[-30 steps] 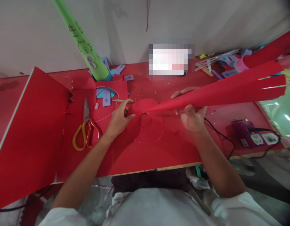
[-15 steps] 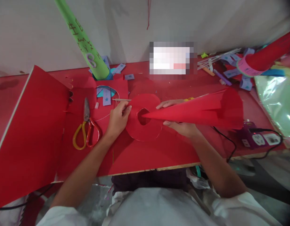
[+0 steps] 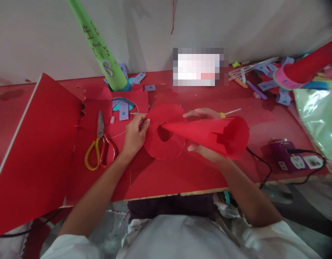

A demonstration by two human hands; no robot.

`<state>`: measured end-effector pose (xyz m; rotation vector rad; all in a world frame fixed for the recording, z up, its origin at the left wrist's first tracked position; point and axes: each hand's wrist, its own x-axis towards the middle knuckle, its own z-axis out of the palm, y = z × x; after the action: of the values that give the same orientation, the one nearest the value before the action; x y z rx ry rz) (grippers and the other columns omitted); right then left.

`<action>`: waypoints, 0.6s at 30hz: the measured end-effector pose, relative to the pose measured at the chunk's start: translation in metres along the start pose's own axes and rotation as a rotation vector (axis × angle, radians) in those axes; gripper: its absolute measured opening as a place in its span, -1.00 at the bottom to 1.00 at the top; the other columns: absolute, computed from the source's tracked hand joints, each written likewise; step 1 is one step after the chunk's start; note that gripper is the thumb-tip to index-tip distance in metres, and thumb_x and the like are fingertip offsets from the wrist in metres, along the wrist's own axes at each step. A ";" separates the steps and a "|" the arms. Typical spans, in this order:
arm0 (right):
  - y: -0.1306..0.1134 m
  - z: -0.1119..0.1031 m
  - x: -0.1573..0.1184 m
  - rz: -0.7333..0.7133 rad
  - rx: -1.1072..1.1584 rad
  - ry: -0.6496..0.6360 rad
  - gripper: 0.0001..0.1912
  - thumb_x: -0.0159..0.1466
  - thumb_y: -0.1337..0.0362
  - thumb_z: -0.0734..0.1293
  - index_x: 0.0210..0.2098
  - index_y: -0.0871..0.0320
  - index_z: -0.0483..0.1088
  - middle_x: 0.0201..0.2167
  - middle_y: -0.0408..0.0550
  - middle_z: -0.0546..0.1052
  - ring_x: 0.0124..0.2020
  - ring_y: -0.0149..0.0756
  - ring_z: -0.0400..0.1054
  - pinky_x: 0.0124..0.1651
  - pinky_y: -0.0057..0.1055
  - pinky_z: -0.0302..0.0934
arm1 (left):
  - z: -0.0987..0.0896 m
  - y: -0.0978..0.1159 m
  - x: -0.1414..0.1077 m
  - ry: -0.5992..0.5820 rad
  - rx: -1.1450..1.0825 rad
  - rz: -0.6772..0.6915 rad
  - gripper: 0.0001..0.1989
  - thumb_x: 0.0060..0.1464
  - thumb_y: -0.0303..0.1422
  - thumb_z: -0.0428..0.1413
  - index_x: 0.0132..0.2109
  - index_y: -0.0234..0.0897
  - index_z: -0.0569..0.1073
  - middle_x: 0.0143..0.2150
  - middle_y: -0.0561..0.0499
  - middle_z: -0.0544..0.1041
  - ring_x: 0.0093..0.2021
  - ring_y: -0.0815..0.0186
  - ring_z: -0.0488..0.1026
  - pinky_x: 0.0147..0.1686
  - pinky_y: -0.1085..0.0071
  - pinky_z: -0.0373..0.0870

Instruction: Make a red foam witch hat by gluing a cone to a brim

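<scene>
Red runs across nearly everything, beginning with the long counter (image 3: 222,95) set against a pale wall. At its left end a broad red board (image 3: 44,151) tilts up, seemingly put aside so the middle has room. Near the wall a green cone (image 3: 108,54) rests on its wide end, probably the steadiest way for such a tall shape to stand. Closer to the person lies the red cone (image 3: 206,131), its narrow tip at the hole of a flat red ring and its wide mouth facing right. Fingers of the right hand (image 3: 206,114) lie along its far side and the thumb along the near side, so the hand cradles the cone, likely lightly to avoid creasing the paper. The red ring (image 3: 171,149) rests on the counter, its left edge pinched by the left hand (image 3: 136,133), apparently to hold it steady beneath the tip. Scissors (image 3: 100,133) lie left of that hand, blades pointing away, handles within easy reach. A purple socket box (image 3: 286,154) sits well to the right, perhaps keeping its cord from the paper. Smallest are a purple tag (image 3: 124,110) and a thin pale stick (image 3: 135,113) beside the left fingers.
</scene>
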<state>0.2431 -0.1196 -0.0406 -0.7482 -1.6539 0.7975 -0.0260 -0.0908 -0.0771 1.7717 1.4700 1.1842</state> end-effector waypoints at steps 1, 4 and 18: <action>-0.001 0.000 0.000 -0.023 0.024 0.023 -0.17 0.09 -0.12 0.68 0.28 -0.22 0.40 0.12 0.00 0.61 0.15 0.07 0.57 0.28 0.10 0.49 | 0.000 -0.001 0.000 0.010 0.009 -0.002 -0.87 0.36 -0.32 0.08 -0.21 -0.21 0.38 -0.33 0.09 0.42 -0.34 0.38 0.33 -0.27 0.43 0.30; -0.003 0.002 0.000 -0.130 0.022 0.102 -0.17 0.14 -0.20 0.64 0.32 -0.25 0.39 0.10 -0.01 0.61 0.11 0.01 0.57 0.20 0.06 0.53 | -0.001 -0.003 0.000 0.047 0.043 -0.006 -0.85 0.35 -0.33 0.09 -0.24 -0.20 0.33 -0.39 0.13 0.32 -0.38 0.39 0.26 -0.32 0.42 0.23; 0.010 0.019 -0.009 -0.186 -0.087 0.060 -0.06 0.22 -0.07 0.61 0.47 -0.20 0.20 0.18 0.05 0.55 0.11 0.01 0.52 0.08 0.03 0.51 | -0.007 0.006 0.000 0.174 0.056 0.087 -0.67 0.41 -0.06 0.12 -0.24 -0.18 0.32 -0.41 0.13 0.23 -0.42 0.38 0.16 -0.40 0.40 0.19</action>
<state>0.2267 -0.1231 -0.0574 -0.6611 -1.6847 0.5698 -0.0292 -0.0933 -0.0688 1.8249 1.5512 1.3840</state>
